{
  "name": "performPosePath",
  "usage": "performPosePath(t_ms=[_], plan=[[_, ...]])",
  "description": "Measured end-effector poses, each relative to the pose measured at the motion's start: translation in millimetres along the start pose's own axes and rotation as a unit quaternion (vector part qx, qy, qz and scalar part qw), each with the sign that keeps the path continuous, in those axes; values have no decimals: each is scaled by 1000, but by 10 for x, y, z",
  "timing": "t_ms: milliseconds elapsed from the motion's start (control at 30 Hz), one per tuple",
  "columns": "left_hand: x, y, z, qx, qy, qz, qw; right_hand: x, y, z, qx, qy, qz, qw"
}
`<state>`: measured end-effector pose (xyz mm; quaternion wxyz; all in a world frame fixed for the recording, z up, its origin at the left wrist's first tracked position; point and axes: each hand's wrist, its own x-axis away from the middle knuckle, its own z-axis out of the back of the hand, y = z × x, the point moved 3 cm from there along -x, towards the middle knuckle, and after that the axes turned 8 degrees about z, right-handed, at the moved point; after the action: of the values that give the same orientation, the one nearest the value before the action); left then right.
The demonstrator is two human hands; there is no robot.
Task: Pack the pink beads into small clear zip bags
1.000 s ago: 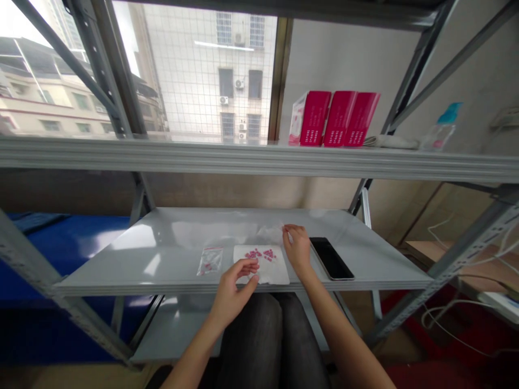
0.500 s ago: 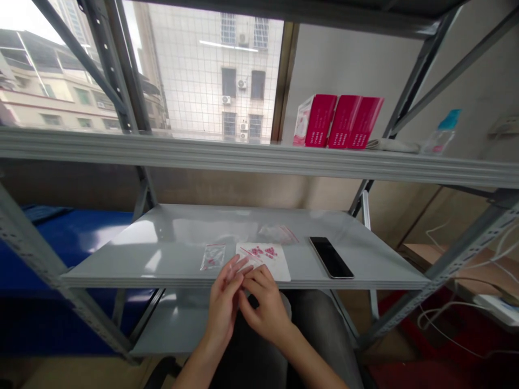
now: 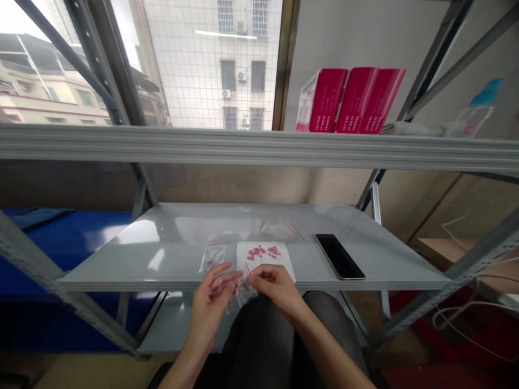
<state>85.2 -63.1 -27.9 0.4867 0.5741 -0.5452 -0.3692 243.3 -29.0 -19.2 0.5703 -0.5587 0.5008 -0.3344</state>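
Note:
Above my lap, at the shelf's front edge, a small clear zip bag [image 3: 245, 294] with a red line hangs between my hands. My right hand [image 3: 276, 283] pinches its upper edge between thumb and fingertips. My left hand [image 3: 214, 296] is on the bag's other side, thumb and fingertips brought together beside it; a small pinkish spot shows there, too small to name. Just beyond the hands lies a white sheet [image 3: 285, 266] bearing several small pink pieces [image 3: 257, 252] in two loose groups. Left of it is another clear zip bag [image 3: 212, 257] with a little pink inside.
A black phone [image 3: 339, 256] lies right of the sheet. More clear bags [image 3: 279, 231] lie behind it on the grey shelf [image 3: 133, 254]. Overhead, an upper shelf [image 3: 227, 148] crosses the view, holding pink boxes [image 3: 330, 101] and a blue-capped bottle [image 3: 476, 111].
My hands have drawn apart, the left moving left and the right slightly to the right. The clear zip bag has come down from above the sheet and now hangs between them.

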Motion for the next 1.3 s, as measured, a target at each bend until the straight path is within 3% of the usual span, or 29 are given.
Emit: performPosePath(t_ms=[200,567,900,1133,1233,1300], plan=[[-23,43,76,0,35,-20,999,-20,91,-4,-51,-45,-40,997],[-20,-69,53,8,36,4,999,53,321,101,-84,-25,-64,994],[285,-165,70,61,99,35,993,277,268,149,-183,-69,-89,977],[414,-169,-101,115,110,89,983,329,164,356,-203,-84,-77,972],[410,-136,54,39,116,52,991,336,137,395,-193,-90,-62,975],[454,-139,362,-65,141,6,988,390,89,469,-172,-78,-29,982]])
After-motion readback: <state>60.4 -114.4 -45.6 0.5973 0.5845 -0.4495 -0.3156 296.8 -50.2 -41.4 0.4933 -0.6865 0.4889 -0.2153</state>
